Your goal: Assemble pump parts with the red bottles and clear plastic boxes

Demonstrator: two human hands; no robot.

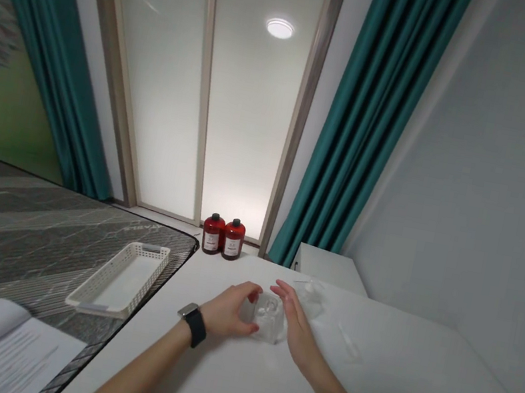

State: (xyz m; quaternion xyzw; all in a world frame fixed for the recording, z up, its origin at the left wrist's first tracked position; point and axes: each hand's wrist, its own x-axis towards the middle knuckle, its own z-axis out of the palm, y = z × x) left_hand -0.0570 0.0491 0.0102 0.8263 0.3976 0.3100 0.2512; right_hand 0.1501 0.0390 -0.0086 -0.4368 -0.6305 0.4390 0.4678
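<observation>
A small clear, squarish container (pixel 268 319) sits on the white table, with transparent shapes inside that I cannot make out. My left hand (pixel 231 309), wearing a dark-banded watch (pixel 192 324), curves around its left side, thumb at the near corner and fingers at the far corner. Along the right side of the container, my right hand (pixel 296 330) is open, its fingers stretched out and pointing away from me. Just behind the right hand lies another clear, crumpled-looking thing (pixel 312 297). A thin transparent strip (pixel 349 342) rests farther right.
Two red bottles (pixel 223 238) with black caps stand at the table's far edge (pixel 251 262). On the striped bed surface to the left are a white plastic basket (pixel 99 276) and an open book (pixel 21 354). A white cabinet (pixel 331 268) stands behind the table.
</observation>
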